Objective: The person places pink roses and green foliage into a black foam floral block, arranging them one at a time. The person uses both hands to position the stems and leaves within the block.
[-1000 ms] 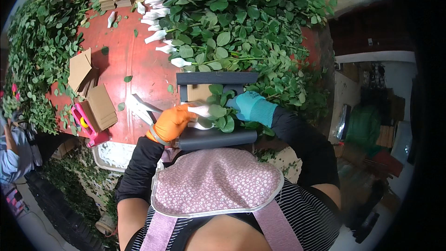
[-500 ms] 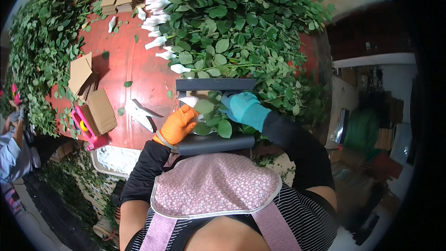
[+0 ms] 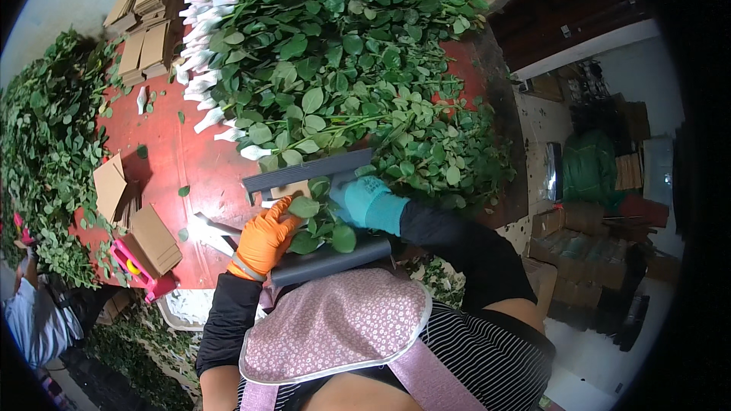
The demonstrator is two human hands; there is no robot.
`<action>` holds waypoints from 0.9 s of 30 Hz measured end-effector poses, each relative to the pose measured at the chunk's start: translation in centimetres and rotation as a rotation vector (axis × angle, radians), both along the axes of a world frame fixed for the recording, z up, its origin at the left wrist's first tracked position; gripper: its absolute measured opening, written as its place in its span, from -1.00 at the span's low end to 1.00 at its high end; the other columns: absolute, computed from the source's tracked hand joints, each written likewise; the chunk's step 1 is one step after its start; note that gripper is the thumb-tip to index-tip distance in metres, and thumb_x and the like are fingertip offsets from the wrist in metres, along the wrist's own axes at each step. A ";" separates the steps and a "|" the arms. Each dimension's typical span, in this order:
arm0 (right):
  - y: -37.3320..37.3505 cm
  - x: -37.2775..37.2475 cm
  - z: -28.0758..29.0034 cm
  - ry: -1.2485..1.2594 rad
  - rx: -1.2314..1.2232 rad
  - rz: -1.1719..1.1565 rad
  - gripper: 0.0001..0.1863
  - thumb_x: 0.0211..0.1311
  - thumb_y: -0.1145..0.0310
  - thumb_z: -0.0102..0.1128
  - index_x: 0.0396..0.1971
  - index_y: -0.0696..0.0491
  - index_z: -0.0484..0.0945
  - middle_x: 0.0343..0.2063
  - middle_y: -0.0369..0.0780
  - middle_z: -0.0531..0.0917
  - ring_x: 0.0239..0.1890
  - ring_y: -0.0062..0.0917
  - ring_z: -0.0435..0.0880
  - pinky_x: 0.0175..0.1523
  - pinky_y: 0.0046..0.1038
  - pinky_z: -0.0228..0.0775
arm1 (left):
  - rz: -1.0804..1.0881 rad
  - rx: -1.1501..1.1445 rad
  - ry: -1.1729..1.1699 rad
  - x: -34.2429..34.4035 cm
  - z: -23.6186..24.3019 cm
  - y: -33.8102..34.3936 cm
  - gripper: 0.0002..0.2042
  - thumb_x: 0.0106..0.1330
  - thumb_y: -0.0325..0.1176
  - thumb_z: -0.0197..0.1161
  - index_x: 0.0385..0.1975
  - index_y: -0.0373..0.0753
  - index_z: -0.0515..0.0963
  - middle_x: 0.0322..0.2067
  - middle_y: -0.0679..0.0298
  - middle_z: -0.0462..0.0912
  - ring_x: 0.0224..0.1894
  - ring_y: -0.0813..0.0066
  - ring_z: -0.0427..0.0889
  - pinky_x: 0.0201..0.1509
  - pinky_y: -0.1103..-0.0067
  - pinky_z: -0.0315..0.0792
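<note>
My left hand [image 3: 266, 237], in an orange glove, has its fingers curled at the bud end of leafy rose stems [image 3: 322, 222]. A white bud sleeve shows beside its fingertips; the rest is under the glove. My right hand [image 3: 371, 204], in a teal glove, closes round the same stems further right, its fingertips blurred and partly behind leaves. Both hands work within a dark rack [image 3: 308, 170] with a ribbed far bar and a padded near bar [image 3: 331, 260]. A piece of cardboard [image 3: 292, 190] lies inside it. Left of my left hand rests a white two-armed tool [image 3: 216, 234].
Beyond the rack lies a large pile of rose stems [image 3: 343, 53] with white-sleeved buds [image 3: 204, 46] facing left. Cardboard pieces [image 3: 154, 237] stand by a pink tape dispenser [image 3: 135, 265]. More cardboard stacks [image 3: 145, 53] and greenery [image 3: 46, 137] are further off. Another person [image 3: 34, 304] is at far left.
The view has turned and shifted, so the table appears tilted and further left. My left fingers now reach further over the bud end, and less white sleeve shows. Both hands stay at the stems.
</note>
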State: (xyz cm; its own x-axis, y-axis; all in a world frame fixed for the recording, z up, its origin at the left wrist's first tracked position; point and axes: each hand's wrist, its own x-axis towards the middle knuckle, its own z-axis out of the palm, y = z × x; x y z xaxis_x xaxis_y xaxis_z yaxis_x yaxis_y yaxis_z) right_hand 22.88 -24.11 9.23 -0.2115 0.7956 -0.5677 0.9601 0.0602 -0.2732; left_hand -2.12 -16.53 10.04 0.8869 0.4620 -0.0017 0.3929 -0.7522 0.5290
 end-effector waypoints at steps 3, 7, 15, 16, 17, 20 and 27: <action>-1.0 0.2 2.0 -0.013 0.169 -0.103 -0.58 0.17 0.08 0.15 -0.08 0.05 0.51 -0.25 -0.09 0.65 -0.21 -0.19 0.65 -0.08 -0.12 0.46 | -0.021 0.085 -0.028 0.4 -0.9 0.1 -0.64 -0.03 -0.50 0.32 -0.16 -0.09 0.62 0.12 0.17 0.54 -0.20 0.13 0.64 -0.19 0.36 0.58; -3.1 2.0 1.1 -0.052 0.200 -0.087 -0.50 0.29 0.06 0.01 0.14 0.01 0.45 0.04 -0.14 0.55 0.13 -0.23 0.46 0.22 -0.09 0.23 | -0.020 0.086 0.063 0.9 -0.2 -0.4 -0.58 -0.09 -0.50 0.37 -0.13 -0.03 0.64 0.09 0.13 0.53 -0.16 0.10 0.62 -0.12 0.35 0.57; -0.7 4.9 12.1 0.277 0.092 -0.098 -0.64 0.24 0.17 0.13 -0.05 0.04 0.56 -0.23 -0.14 0.66 -0.16 -0.25 0.64 -0.04 -0.19 0.46 | -0.001 0.145 0.107 0.7 -0.8 -0.7 -0.58 -0.03 -0.50 0.28 -0.10 -0.01 0.64 0.08 0.16 0.57 -0.17 0.12 0.62 -0.13 0.32 0.54; 0.1 6.1 12.6 0.301 0.272 -0.169 -0.65 0.22 0.22 0.17 -0.04 0.05 0.56 -0.29 -0.15 0.68 -0.25 -0.24 0.65 -0.09 -0.22 0.48 | 0.006 0.134 0.092 0.5 -0.8 -0.7 -0.57 -0.04 -0.51 0.27 -0.10 0.00 0.64 0.07 0.16 0.57 -0.17 0.13 0.62 -0.14 0.32 0.54; 1.3 7.0 12.8 0.320 0.447 -0.239 -0.65 0.20 0.28 0.21 -0.03 0.06 0.56 -0.35 -0.16 0.69 -0.33 -0.22 0.67 -0.14 -0.25 0.51 | 0.016 0.121 0.072 0.5 -0.6 -0.7 -0.57 -0.05 -0.52 0.26 -0.10 0.01 0.64 0.06 0.17 0.57 -0.18 0.14 0.62 -0.14 0.33 0.54; 6.5 9.2 8.6 0.182 0.757 -0.167 -0.61 0.21 0.24 0.21 0.03 0.04 0.54 -0.15 -0.11 0.67 -0.08 -0.16 0.63 0.03 -0.21 0.47 | -0.001 0.148 0.096 0.9 0.2 -0.6 -0.59 -0.02 -0.49 0.24 -0.09 0.01 0.64 0.04 0.23 0.59 -0.25 0.21 0.60 -0.18 0.34 0.54; 11.8 9.9 3.3 -0.403 0.044 0.187 -0.76 0.05 0.40 0.26 -0.25 0.11 0.58 -0.26 -0.03 0.65 -0.18 -0.20 0.67 -0.05 -0.20 0.52 | 0.052 0.123 0.051 0.1 -0.1 -1.2 -0.53 -0.03 -0.45 0.32 -0.02 0.01 0.61 0.12 0.26 0.54 -0.17 0.23 0.58 -0.09 0.37 0.50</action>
State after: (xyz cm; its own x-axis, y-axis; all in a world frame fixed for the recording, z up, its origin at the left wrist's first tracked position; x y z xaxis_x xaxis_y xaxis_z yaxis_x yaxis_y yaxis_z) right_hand 32.75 -12.33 12.50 -0.1228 0.7900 -0.6007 0.9608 0.2463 0.1275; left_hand -2.06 -17.70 9.92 0.8621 0.5065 0.0132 0.4569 -0.7883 0.4121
